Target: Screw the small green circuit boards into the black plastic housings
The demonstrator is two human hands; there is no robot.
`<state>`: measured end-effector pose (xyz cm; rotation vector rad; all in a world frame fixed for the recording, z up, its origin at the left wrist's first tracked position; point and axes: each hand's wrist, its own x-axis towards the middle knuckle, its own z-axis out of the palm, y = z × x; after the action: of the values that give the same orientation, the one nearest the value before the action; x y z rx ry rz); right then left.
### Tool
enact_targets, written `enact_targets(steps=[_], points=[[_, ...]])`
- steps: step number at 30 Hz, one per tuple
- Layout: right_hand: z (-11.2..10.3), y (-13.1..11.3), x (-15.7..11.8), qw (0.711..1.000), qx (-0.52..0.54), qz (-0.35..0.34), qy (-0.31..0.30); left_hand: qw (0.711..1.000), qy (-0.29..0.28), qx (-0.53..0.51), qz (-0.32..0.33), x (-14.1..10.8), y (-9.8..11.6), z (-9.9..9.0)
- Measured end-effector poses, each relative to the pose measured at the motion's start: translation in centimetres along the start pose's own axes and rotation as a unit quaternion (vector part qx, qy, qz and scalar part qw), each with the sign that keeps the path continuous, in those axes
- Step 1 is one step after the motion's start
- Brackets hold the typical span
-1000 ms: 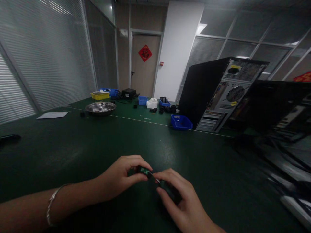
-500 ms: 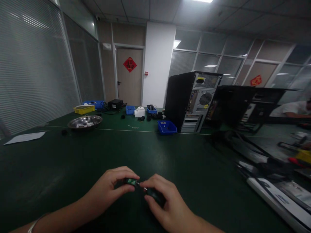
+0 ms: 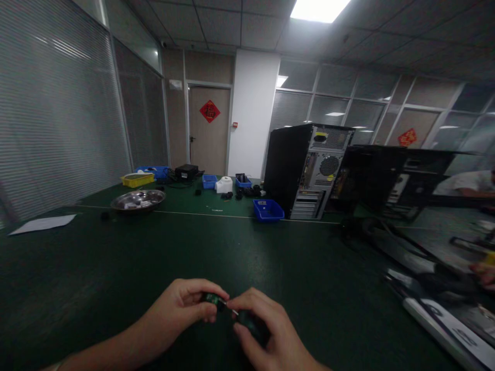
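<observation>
My left hand (image 3: 184,305) pinches a small dark part with a green circuit board (image 3: 212,298) between thumb and fingers. In my right hand (image 3: 275,325) is a screwdriver (image 3: 251,325) with a dark handle and a thin bright metal shaft, which points at the part. The index fingertip of that hand lies by the shaft, close to the left fingertips. Whether the shaft's tip touches the part is too small to tell. Both hands are just above the green tabletop (image 3: 209,252), near its front.
A blue tray (image 3: 268,211) stands before a black computer tower (image 3: 288,172). To the left are a steel bowl (image 3: 138,202) with small white pieces and a sheet of paper (image 3: 42,224). Cables and a white-and-black panel (image 3: 448,322) lie at right. Another person's sleeve (image 3: 466,184) shows far right.
The view has tilted up slightly, so everything sits lower in the picture. My hands have come a little closer together, still holding the circuit board and the screwdriver.
</observation>
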<state>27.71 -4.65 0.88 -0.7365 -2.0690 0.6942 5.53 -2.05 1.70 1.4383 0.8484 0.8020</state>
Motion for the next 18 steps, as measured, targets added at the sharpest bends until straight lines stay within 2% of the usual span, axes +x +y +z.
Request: enact_targets(steps=[2, 7, 12, 18], points=[[0.2, 0.5, 0.1, 1.000, 0.002, -0.011, 0.008, 1.000, -0.001, 0.000, 0.004, 0.1, -0.4, -0.2], [0.5, 0.8, 0.0, 1.000, 0.003, 0.004, 0.016, 0.998, 0.003, 0.006, 0.065, 0.3, -0.6, -0.4], [0.3, 0.2, -0.1, 1.000, 0.006, 0.018, -0.002, 1.000, -0.003, -0.017, 0.002, 0.2, -0.4, -0.5], [0.1, -0.2, 0.0, 1.000, 0.030, 0.004, -0.009, 0.992, 0.002, -0.121, -0.032, 0.1, -0.4, -0.6]])
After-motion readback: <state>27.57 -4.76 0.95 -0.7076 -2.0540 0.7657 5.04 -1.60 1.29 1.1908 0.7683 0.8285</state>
